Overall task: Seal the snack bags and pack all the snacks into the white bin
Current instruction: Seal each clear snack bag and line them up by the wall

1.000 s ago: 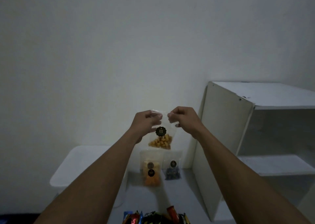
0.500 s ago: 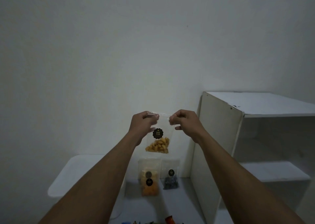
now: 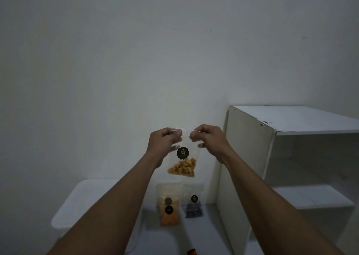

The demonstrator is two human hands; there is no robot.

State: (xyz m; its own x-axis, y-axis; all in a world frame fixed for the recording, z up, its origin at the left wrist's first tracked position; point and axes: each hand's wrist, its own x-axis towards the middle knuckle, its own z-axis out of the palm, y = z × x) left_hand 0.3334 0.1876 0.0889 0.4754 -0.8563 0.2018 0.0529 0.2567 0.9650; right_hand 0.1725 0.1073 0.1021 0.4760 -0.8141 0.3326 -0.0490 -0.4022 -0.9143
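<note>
A clear snack bag [image 3: 182,162] with yellow-brown pieces and a round black label hangs in the air before the wall. My left hand [image 3: 162,144] pinches its top edge at the left, and my right hand [image 3: 208,141] pinches the same edge at the right. Below, against the wall, leans a clear bag of orange snacks [image 3: 169,206], with a clear bag of dark snacks [image 3: 193,203] beside it. The white bin [image 3: 77,202] stands at the lower left, partly behind my left forearm.
A white shelf unit [image 3: 272,157] with open compartments stands at the right, close to the leaning bags. The tip of a red wrapper [image 3: 192,252] shows at the bottom edge. A plain wall fills the background.
The view has tilted upward, so the colourful wrappers at the bottom edge have dropped out of sight. Both hands keep pinching the bag's top edge and have moved slightly apart along it.
</note>
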